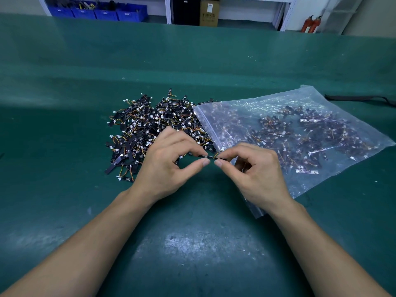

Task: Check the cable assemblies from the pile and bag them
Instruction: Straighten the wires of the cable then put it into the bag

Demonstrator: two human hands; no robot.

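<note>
Blue bins (pixel 100 11) on shelf far left. Green mat (pixel 192 243), worn patch near centre. Pile (pixel 150 127) of cable assemblies left of centre. Left hand (pixel 169 166), right hand (pixel 255 174) pinch 1 cable assembly (pixel 211 157) between them. Clear zip bag (pixel 300 129) right, part-filled. 2 red extinguishers (pixel 311 23) far right.

Left hand (pixel 169 161) and right hand (pixel 257 170) nearly touch — fingers (pixel 190 146) pinching 1 cable assembly (pixel 203 156).
</note>
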